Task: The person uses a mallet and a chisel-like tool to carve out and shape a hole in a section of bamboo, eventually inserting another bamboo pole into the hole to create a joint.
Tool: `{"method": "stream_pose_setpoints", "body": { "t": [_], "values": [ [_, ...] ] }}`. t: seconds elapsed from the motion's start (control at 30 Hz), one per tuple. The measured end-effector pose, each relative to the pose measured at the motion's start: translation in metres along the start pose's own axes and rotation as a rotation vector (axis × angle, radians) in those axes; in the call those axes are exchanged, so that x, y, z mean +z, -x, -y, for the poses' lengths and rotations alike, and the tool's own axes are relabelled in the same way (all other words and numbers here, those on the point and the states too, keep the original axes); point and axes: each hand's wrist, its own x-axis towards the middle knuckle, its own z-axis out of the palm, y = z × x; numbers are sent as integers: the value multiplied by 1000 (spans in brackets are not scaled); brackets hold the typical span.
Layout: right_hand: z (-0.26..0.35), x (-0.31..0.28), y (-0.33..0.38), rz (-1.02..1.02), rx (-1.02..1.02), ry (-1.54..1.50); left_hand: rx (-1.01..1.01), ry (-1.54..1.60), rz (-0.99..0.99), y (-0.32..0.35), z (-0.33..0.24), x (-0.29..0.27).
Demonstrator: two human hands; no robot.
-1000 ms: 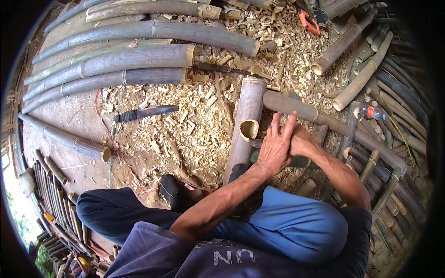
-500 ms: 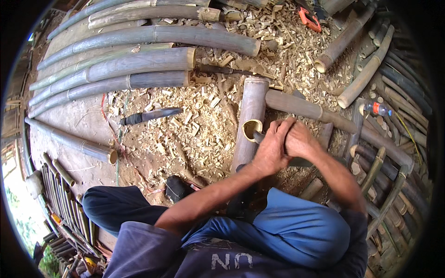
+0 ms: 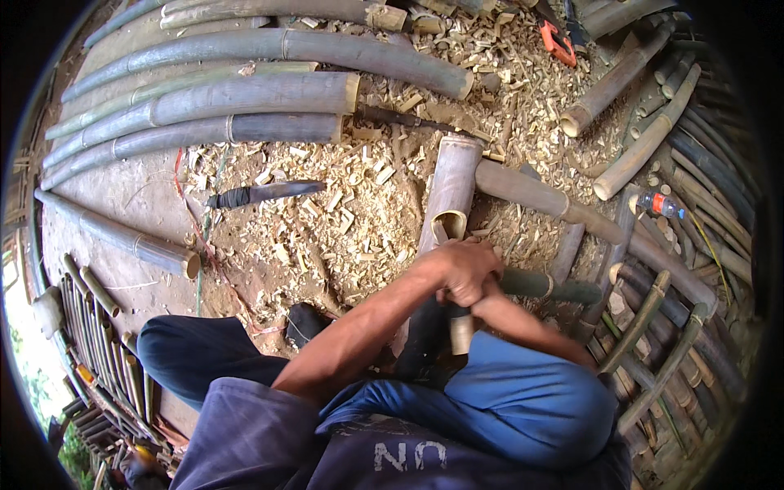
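The thick bamboo pole (image 3: 454, 173) lies ahead of the person, its long axis running away from the lap and leaning slightly right at the far end, with a cut hole (image 3: 450, 221) in its side. That hole sits just beyond the fingers and a little to their left, the left hand (image 3: 459, 266) nearer to it, covering much of the right hand (image 3: 474, 291). The fingers are bunched together where a pale-ended handle (image 3: 461, 333) sticks out toward the lap; which hand grips it, I cannot tell. A bamboo rail (image 3: 527, 191) meets the pole's right side; leftward, a wrapped-handled knife (image 3: 265, 194) rests among shavings (image 3: 359, 224).
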Motion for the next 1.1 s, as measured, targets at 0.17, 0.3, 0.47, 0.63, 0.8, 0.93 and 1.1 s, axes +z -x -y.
{"method": "stream_pose_setpoints", "body": {
  "t": [0.17,0.3,0.47,0.63,0.8,0.93,1.1],
  "values": [
    [-8,49,51,85,-2,-613,-231,191,-735,109,-28,42],
    [-26,30,63,315,-60,-419,-522,325,-422,158,-22,81],
    [-33,36,25,366,57,-650,-686,-402,-375,155,-17,46],
    [-32,38,14,589,68,-1023,-471,-522,-186,136,-33,-61],
    [-6,28,24,317,156,-769,-650,-227,-124,135,6,-30],
    [10,-14,19,335,197,-283,-771,123,-361,107,-4,80],
    [38,-41,19,276,144,228,-698,443,-691,45,-19,166]
  ]
}}
